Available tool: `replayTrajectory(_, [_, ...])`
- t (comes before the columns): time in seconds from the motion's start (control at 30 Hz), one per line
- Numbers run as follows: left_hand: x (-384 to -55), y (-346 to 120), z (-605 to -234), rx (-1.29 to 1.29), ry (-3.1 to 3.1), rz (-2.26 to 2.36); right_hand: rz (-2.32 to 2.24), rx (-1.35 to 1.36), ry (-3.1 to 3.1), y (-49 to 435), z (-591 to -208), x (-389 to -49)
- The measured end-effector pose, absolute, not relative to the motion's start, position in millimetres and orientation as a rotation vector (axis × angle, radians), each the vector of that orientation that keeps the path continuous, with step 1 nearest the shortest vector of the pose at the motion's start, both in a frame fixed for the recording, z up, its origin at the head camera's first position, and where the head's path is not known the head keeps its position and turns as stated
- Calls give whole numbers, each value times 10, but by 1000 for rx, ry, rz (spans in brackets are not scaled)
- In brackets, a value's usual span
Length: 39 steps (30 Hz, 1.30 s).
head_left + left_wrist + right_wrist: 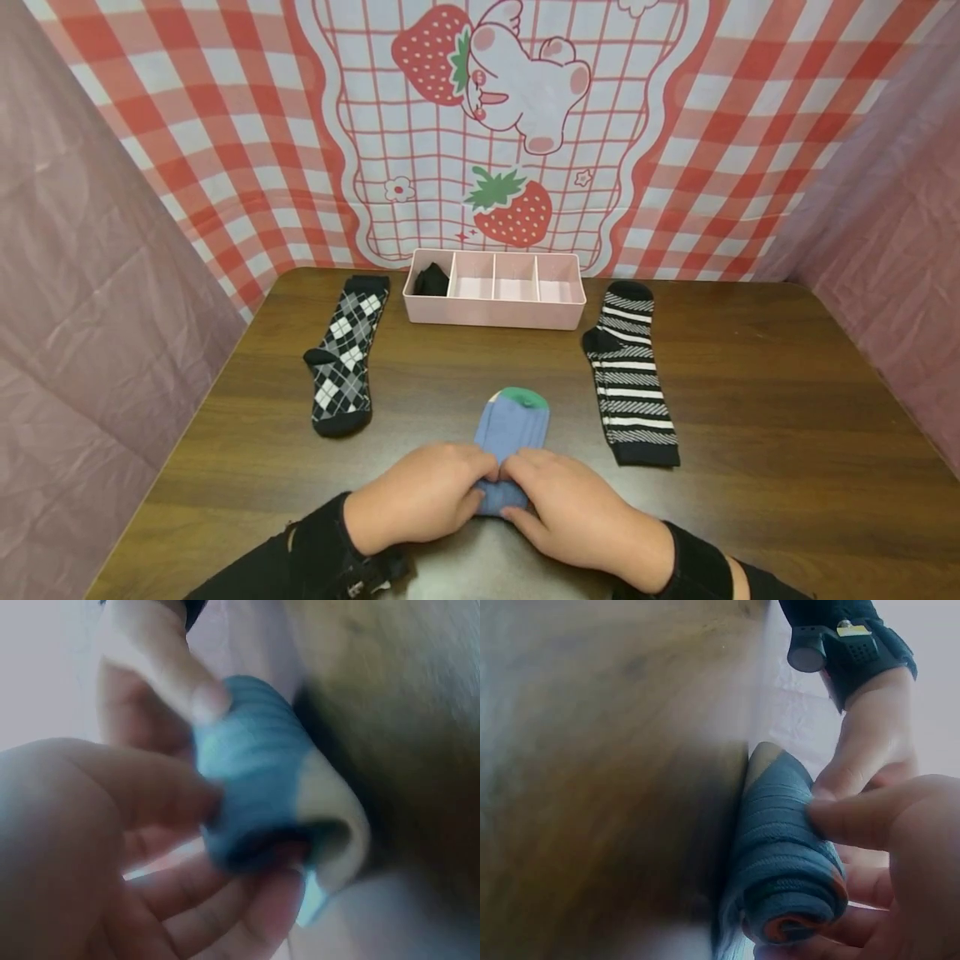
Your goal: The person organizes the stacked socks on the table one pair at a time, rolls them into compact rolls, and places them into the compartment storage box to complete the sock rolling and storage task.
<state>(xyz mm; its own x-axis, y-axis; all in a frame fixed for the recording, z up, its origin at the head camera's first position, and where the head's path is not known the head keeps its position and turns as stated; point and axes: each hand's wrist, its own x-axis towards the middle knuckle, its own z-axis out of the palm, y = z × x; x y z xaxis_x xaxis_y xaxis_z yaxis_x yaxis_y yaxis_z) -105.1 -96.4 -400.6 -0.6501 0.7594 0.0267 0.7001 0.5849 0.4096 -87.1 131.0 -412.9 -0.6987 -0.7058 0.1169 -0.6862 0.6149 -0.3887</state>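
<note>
A blue sock (512, 427) with a green toe lies on the table in front of me, its near end rolled up. My left hand (423, 492) grips the left side of the roll between thumb and fingers. From the other side my right hand (573, 508) pinches the same roll. Seen by the left wrist camera, the rolled sock (255, 757) shows a cream patch at one side. In the right wrist view the coiled end of the sock (787, 892) shows a bit of orange inside.
A pink box (495, 312) with several compartments stands at the back; a black bundle (432, 281) sits in its leftmost one. Argyle socks (347, 358) lie at left, striped socks (632, 375) at right, on the wooden table (765, 400). A checked cloth (720, 167) hangs behind.
</note>
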Motion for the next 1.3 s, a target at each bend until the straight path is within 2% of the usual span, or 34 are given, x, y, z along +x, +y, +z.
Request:
replayTrajectory(0.57, [-1228,-1039,-4126,1017,2403,876,-584,-1314,2766,1327,-4146,-864])
replayTrajectory(0.93, [-1257,-1014,-4192,896,2385,949,-527,-1276,2772,1316,-4143,-860])
replayTrajectory(1.3, [-1249,-1014,-4238,923,2553,971,-466,-1233,2845,1293,-4149,-848])
